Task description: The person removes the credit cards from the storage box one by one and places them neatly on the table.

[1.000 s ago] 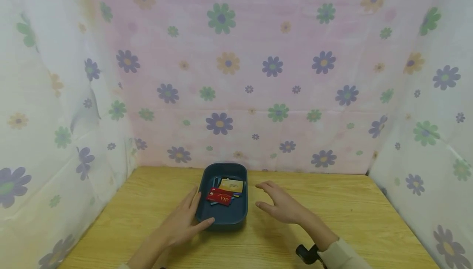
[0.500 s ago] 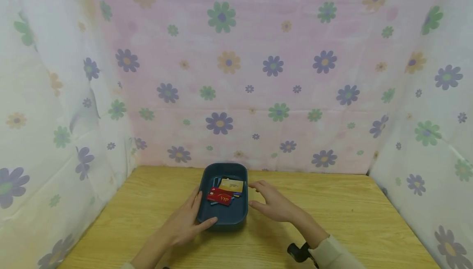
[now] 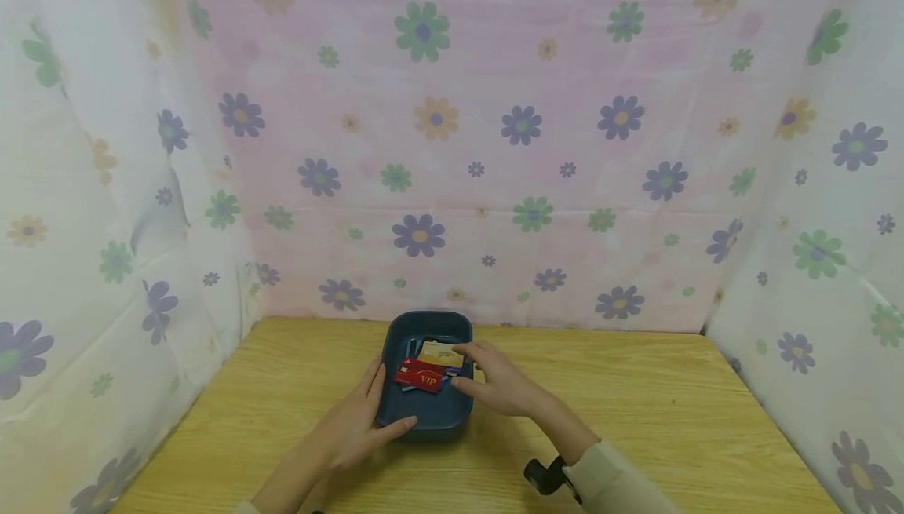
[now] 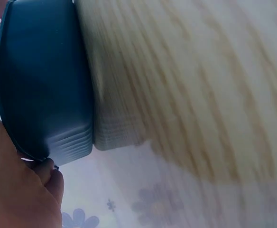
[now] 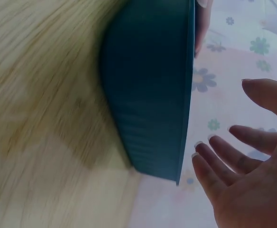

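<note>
A dark blue plastic bin [image 3: 431, 413] stands on the table with several cards inside, piled loosely. On top lie a red VIP card [image 3: 418, 376] and a yellow card [image 3: 439, 353]; darker cards show partly beneath. My left hand [image 3: 348, 426] holds the bin's near left corner, thumb over the front rim and fingers along the left side. In the left wrist view, fingers bend at the rim of the bin [image 4: 43, 80]. My right hand [image 3: 497, 380] reaches over the right rim, thumb and fingers spread apart above the cards. The right wrist view shows that hand [image 5: 247, 175] holding nothing.
The wood-grain table [image 3: 621, 412] extends to both sides of the bin. A flowered cloth [image 3: 480, 145] hangs behind it, and similar cloth closes off left and right. A black device [image 3: 545, 476] is fixed at the right wrist, by the sleeve [image 3: 614, 476].
My right hand has moved left, from beside the bin to over its right rim and the cards. My left hand stays at the bin's corner, and the cards lie as before.
</note>
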Tool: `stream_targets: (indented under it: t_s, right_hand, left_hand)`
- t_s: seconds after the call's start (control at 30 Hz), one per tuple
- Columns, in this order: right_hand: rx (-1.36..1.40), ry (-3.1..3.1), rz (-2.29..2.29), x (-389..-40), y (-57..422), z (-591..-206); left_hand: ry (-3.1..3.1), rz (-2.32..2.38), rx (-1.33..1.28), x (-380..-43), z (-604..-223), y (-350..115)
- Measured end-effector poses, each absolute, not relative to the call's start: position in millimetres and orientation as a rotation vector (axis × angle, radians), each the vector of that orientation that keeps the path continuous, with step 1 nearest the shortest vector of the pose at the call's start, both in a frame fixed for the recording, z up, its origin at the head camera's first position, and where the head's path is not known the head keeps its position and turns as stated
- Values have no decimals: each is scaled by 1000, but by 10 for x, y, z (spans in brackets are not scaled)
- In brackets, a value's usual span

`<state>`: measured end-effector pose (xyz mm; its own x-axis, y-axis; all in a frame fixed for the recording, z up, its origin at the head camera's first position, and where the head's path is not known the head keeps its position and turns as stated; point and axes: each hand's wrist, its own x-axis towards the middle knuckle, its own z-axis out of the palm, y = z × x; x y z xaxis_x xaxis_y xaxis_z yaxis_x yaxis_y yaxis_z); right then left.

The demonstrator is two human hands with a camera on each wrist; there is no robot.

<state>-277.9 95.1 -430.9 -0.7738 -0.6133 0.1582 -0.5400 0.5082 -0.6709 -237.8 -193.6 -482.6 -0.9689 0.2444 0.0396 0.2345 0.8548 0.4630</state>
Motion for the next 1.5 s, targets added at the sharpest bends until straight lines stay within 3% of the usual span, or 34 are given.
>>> stream_targets:
  t_s: [0.7,1.5]
  right_hand:
    - [-626,2692,-1233,-2919,177,-4513]
    - [-424,2906,-1029,-3070,-82,-4710]
  left_hand:
    - [3034,670,403,-2387,-4823,-1950]
    - [3032,677,426,-2380,-4826,-1941]
